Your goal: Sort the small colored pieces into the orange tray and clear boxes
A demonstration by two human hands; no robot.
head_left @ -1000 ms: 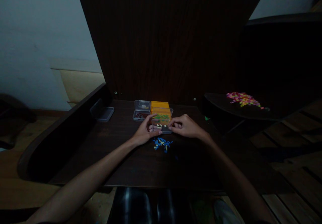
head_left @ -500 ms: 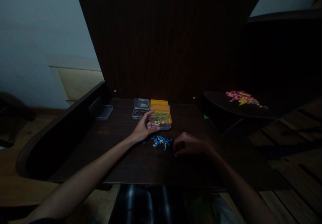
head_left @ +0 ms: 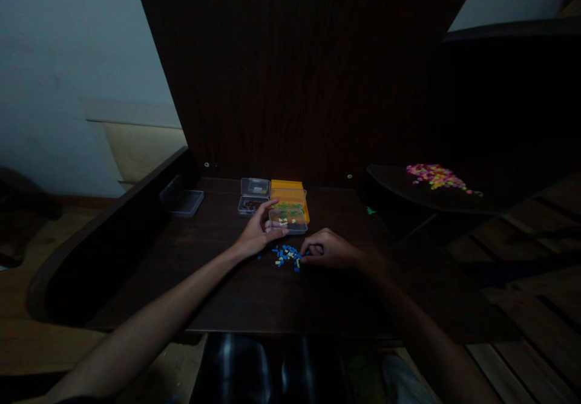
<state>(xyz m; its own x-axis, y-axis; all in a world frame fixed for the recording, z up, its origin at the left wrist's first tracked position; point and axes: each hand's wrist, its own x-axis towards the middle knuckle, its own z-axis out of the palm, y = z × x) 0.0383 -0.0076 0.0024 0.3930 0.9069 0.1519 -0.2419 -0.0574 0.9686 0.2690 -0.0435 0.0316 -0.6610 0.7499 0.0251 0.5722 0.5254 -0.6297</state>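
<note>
My left hand [head_left: 261, 232] grips the left side of a clear plastic box [head_left: 299, 230], with the thumb along its front edge and fingers reaching behind. A few pale yellow pieces lie inside this box. Just in front of it, a small pile of blue and pale yellow pieces [head_left: 287, 254] is spread on the dark tabletop [head_left: 245, 298]. At the pile's right edge, my right hand [head_left: 330, 249] has thumb and index finger pinched together. Whatever is between those fingertips is too small to make out.
Behind the held box stands an orange box [head_left: 287, 185] with green pieces. Left of it is an open clear box [head_left: 254, 204] of dark reddish pieces. Another open clear case [head_left: 187, 203] lies by the left side panel. Pink and yellow pieces [head_left: 438, 176] cover part of a right-hand shelf [head_left: 390, 180].
My right hand has moved left and slightly up to the edge of the blue and yellow pile, its fingers now touching there. My left hand stays on the clear box.
</note>
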